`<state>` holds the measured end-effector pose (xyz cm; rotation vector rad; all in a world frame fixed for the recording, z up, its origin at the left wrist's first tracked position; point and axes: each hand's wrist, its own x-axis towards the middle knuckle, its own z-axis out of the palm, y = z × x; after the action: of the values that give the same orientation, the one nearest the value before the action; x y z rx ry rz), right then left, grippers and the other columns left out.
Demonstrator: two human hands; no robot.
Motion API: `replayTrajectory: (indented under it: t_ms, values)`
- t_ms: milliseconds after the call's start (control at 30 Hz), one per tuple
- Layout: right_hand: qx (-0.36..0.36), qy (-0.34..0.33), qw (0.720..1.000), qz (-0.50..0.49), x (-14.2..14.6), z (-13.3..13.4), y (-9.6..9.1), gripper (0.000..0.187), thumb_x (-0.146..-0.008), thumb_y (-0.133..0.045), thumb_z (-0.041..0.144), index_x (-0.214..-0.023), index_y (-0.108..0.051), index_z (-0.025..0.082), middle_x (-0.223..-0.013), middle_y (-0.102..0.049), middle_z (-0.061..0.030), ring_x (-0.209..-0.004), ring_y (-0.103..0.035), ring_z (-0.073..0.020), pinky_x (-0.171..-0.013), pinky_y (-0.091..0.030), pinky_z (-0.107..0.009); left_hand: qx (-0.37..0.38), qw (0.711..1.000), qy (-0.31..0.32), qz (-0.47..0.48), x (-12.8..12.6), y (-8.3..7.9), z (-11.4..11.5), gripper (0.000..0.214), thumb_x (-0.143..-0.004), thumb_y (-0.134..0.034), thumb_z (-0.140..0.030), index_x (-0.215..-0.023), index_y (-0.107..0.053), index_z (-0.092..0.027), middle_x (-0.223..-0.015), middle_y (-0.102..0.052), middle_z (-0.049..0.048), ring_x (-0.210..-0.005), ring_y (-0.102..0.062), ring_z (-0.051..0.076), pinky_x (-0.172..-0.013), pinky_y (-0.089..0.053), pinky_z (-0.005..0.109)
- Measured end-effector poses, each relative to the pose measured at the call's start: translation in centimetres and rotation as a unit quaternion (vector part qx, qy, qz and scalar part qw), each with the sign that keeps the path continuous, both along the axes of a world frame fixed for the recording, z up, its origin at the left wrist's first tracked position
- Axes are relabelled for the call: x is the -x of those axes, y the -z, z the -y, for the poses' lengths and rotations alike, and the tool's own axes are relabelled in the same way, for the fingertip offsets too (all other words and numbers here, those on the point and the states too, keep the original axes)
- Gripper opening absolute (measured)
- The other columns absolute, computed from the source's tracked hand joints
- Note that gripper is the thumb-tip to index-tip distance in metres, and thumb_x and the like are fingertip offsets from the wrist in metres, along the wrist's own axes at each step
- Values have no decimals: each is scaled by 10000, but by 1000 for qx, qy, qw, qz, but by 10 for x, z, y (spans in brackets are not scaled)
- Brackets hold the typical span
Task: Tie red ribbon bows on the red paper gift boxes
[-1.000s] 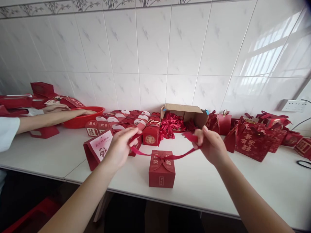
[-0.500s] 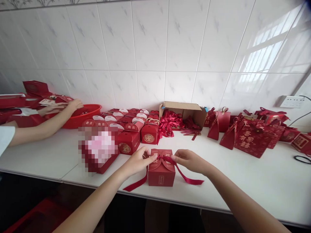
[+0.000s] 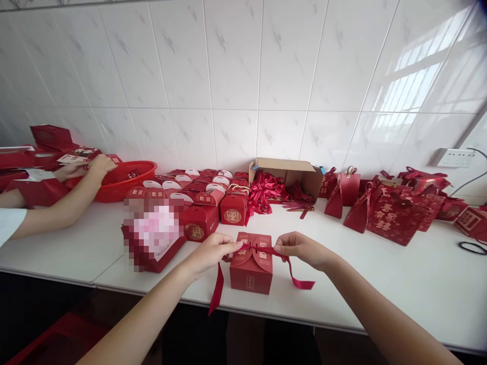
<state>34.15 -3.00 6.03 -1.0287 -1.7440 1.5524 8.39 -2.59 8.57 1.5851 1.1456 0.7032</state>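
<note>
In front of me a red gift box (image 3: 251, 271) with gold lettering stands on the white table, its rounded top flaps folded together. A dark red ribbon (image 3: 302, 284) runs through the slots in those flaps, one tail hanging on each side. My left hand (image 3: 220, 249) pinches the ribbon at the box's upper left edge. At the upper right, my right hand (image 3: 299, 249) pinches the other side, and the ribbon is stretched across the top between both hands.
Several red boxes (image 3: 200, 223) stand behind, left of centre. A cardboard box (image 3: 312, 182) holds loose ribbons. Red bags (image 3: 395, 215) and a black ring (image 3: 472, 248) lie rightward. On the left, another person's hand (image 3: 101, 165) is at a red basin (image 3: 146, 175). A blurred-out item (image 3: 158, 230) lies nearer.
My hands have drawn slightly apart, pulling the ribbon straighter over the box top. The left tail swung to hang more steeply. The other person's hands shifted left.
</note>
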Motion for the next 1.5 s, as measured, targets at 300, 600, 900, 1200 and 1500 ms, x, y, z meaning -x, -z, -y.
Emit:
replayTrajectory:
  t_ms: [300, 600, 900, 1200, 1500]
  values:
    - [-8, 19, 997, 74, -6, 1, 1, 447, -743, -664, 575, -599, -542, 169, -563, -441, 46, -564, -318, -103, -581, -233, -270, 9, 1000, -9, -18, 5, 8, 3, 379, -722, -635, -487, -543, -512, -177, -600, -529, -20, -636, -489, 153, -670, -357, 283]
    - [34, -1, 994, -101, -9, 11, -22, 267, -750, -734, 405, -679, -669, 156, -638, -556, 2, -647, -449, -124, -680, -329, -280, -204, 970, -106, -81, 1, 7, 12, 284, -715, -672, -407, -780, -469, -220, -860, -546, -6, -891, -549, 206, -829, -401, 330]
    - [10, 41, 988, -149, 19, 19, -35, 214, -769, -715, 386, -829, -694, 182, -774, -606, -12, -691, -502, -119, -711, -371, -276, -516, 827, -140, -174, -39, 0, 9, 226, -781, -607, -280, -886, -417, -218, -955, -535, 65, -950, -526, 254, -839, -421, 410]
    - [-225, 148, 959, 86, 43, 15, -14, 265, -833, -583, 377, -1007, -703, 217, -694, -627, 11, -638, -535, -143, -691, -417, -283, -521, 820, -179, -154, -33, 3, 4, 201, -768, -575, -246, -890, -417, -217, -912, -536, 55, -902, -531, 245, -826, -420, 401]
    - [-260, 230, 938, -7, 70, 13, 5, 208, -826, -550, 367, -709, -594, 201, -758, -598, -28, -680, -522, -158, -660, -434, -286, -201, 968, -145, -38, -6, 4, 7, 192, -709, -602, -302, -831, -478, -221, -899, -555, 8, -922, -548, 220, -825, -418, 336]
